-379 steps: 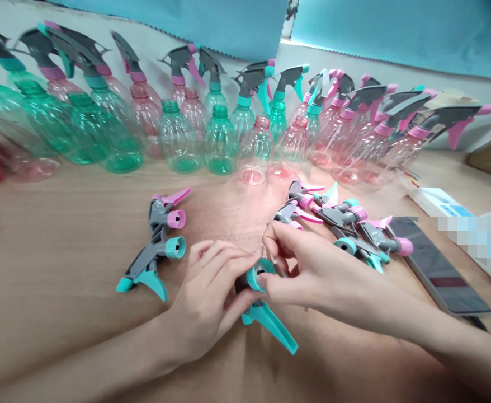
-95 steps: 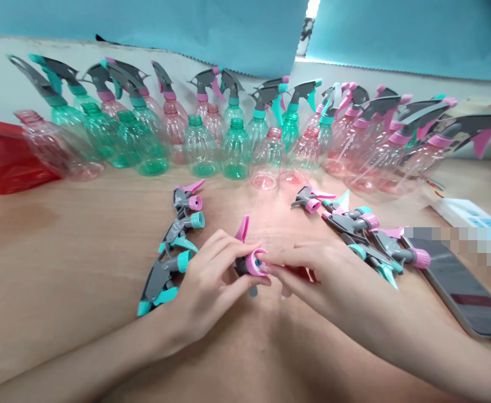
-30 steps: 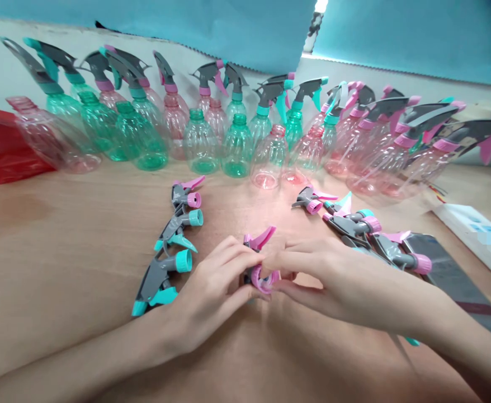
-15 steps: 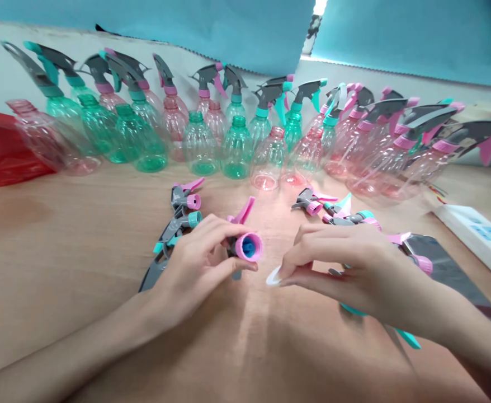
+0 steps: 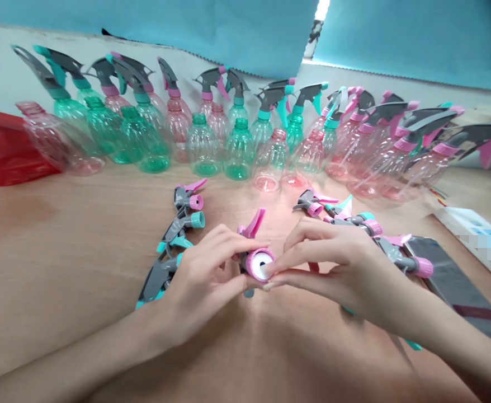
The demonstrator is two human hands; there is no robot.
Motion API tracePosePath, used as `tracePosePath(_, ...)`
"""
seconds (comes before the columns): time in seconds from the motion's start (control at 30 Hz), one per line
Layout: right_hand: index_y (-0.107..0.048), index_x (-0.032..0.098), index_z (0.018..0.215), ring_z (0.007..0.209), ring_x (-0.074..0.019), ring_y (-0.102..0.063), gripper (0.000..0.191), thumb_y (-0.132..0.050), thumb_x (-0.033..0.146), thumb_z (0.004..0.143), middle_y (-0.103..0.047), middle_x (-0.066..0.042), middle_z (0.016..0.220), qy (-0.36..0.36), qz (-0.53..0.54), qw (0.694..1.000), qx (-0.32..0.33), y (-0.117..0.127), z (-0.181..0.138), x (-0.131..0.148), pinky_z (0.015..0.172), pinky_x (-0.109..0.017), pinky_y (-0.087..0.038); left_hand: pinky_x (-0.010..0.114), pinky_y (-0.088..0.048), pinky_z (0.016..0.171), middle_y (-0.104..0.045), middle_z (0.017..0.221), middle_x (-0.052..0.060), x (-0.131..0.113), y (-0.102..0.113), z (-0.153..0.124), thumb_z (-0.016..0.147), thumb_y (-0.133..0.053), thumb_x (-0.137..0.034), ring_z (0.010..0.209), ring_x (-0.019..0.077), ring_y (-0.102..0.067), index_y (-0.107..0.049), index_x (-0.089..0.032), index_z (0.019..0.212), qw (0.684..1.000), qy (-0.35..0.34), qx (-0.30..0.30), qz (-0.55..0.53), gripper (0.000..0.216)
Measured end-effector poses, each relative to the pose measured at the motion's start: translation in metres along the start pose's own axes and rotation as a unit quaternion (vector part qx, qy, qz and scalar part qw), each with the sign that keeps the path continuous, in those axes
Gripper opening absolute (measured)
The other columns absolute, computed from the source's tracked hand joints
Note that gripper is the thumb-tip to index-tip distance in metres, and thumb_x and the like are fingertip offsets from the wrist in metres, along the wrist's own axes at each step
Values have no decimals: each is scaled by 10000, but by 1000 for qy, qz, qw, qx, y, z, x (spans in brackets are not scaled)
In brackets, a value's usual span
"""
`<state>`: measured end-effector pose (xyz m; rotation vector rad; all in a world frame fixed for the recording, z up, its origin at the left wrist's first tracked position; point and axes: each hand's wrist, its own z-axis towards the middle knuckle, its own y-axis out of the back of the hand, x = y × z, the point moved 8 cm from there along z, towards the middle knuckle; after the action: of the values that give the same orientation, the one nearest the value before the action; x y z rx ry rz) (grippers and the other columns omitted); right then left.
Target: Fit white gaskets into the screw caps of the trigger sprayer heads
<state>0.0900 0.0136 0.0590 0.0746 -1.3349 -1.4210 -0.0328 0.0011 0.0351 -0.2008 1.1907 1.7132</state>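
My left hand (image 5: 206,280) is closed around a grey and pink trigger sprayer head (image 5: 254,226), whose pink collar opens toward me. Inside that collar sits a white ring washer (image 5: 260,266) with a dark hole at its middle. The fingertips of my right hand (image 5: 333,263) pinch at the washer's right edge and touch the collar's rim. Left of my left hand lie several loose sprayer heads (image 5: 178,228) with pink or teal collars. More sprayer heads (image 5: 369,224) lie behind my right hand, which partly hides them.
Green bottles (image 5: 240,151) and pink bottles (image 5: 269,162) stand in rows at the back, many with sprayers fitted. A red bag (image 5: 10,148) lies at the far left. On the right are a dark phone (image 5: 459,285) and a white box (image 5: 467,224) on the wooden table (image 5: 81,240).
My right hand has brought the white washer left to the pink collar, and it now sits in the opening. The left hand with the sprayer head has shifted slightly right and down.
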Motion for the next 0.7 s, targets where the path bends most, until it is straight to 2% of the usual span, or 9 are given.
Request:
tracePosePath(0.23, -721, 252, 851, 694, -91, -576, 93, -630, 271, 839, -696, 16, 803, -41, 2, 998, 37, 1, -1, -7, 581, -189, -450, 241, -440, 648, -628, 801, -6, 2, 1, 2, 802, -681, -186, 731, 132, -530, -632, -188, 994, 1000, 3, -4, -8, 198)
tracePosePath(0.53, -661, 241, 895, 689, -82, -580, 84, -599, 209, 850, -688, 32, 845, -21, -24, 998, 52, -1, -4, -7, 610, -194, -446, 259, -433, 709, -613, 846, -3, 3, -5, -5, 815, -671, -165, 798, 141, -506, -601, -200, 1080, 1000, -11, 17, -6, 277)
tracePosePath(0.7, -651, 212, 921, 717, -107, -566, 95, -575, 213, 865, -668, 1, 855, -12, -94, 994, 58, -6, -4, -9, 633, -226, -428, 269, -431, 725, -608, 845, 7, 2, -6, -6, 818, -662, -136, 799, 143, -492, -596, -174, 1076, 1000, -28, 6, 4, 268)
